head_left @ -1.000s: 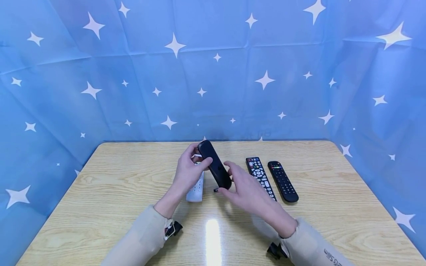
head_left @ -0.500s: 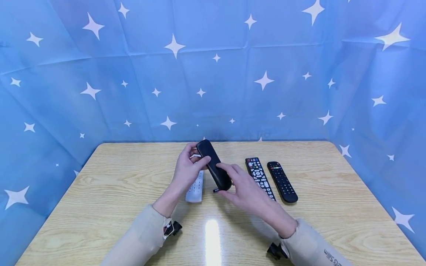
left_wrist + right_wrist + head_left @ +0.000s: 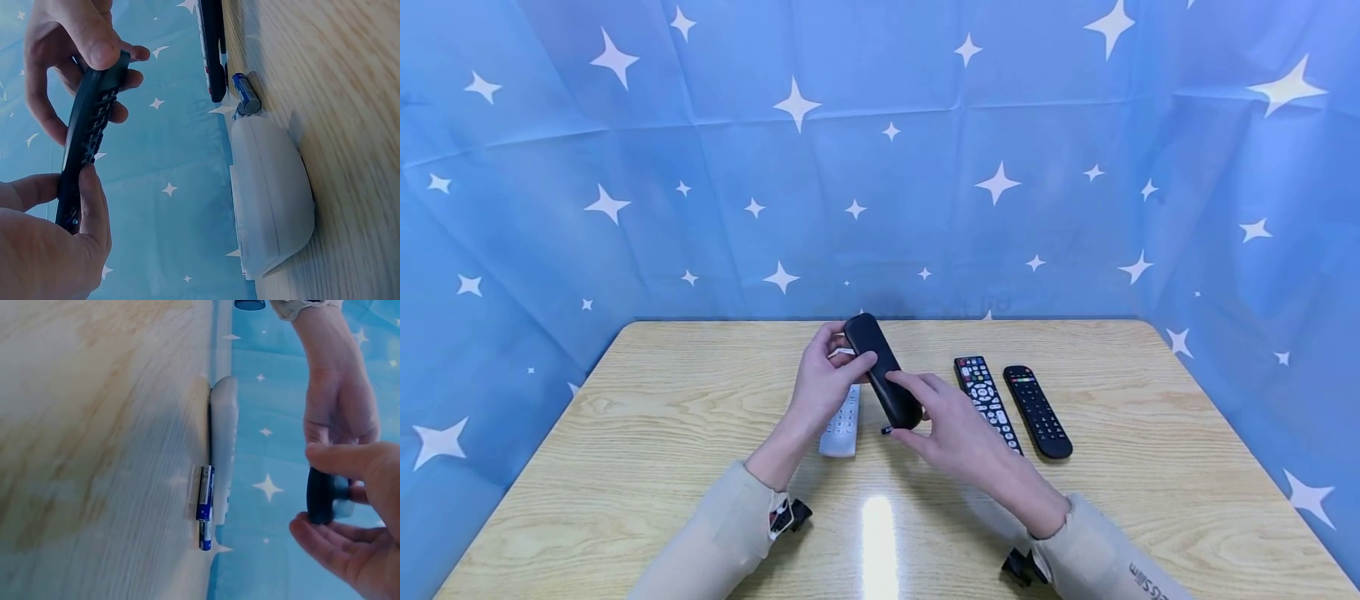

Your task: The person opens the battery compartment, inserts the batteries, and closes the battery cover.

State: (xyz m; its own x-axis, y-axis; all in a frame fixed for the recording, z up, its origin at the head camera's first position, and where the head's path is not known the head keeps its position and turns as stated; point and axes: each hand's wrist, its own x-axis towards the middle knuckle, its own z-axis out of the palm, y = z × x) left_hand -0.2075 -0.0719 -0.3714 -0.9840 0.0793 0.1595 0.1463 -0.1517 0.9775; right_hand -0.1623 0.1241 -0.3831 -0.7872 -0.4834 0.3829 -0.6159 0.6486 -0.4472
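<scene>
A black remote control (image 3: 880,367) hangs tilted above the table, its smooth back facing up in the head view. In the left wrist view its buttons face the other way. My left hand (image 3: 822,379) pinches its upper part, thumb across the back. My right hand (image 3: 951,421) holds the lower end, index finger lying on the back and thumb at the end edge. Below, two blue-and-silver batteries (image 3: 205,494) lie on the table beside a white remote control (image 3: 841,429); in the head view they are mostly hidden by the black remote.
A black remote with white buttons (image 3: 981,390) lies right of my hands, partly covered by the right hand. Farther right is another black remote (image 3: 1037,410). The wooden table (image 3: 685,400) ends at a blue star-patterned curtain (image 3: 880,167).
My right index finger has shifted from the black remote's side edge onto its back. The left hand's grip looks the same, and the remotes on the table have stayed put.
</scene>
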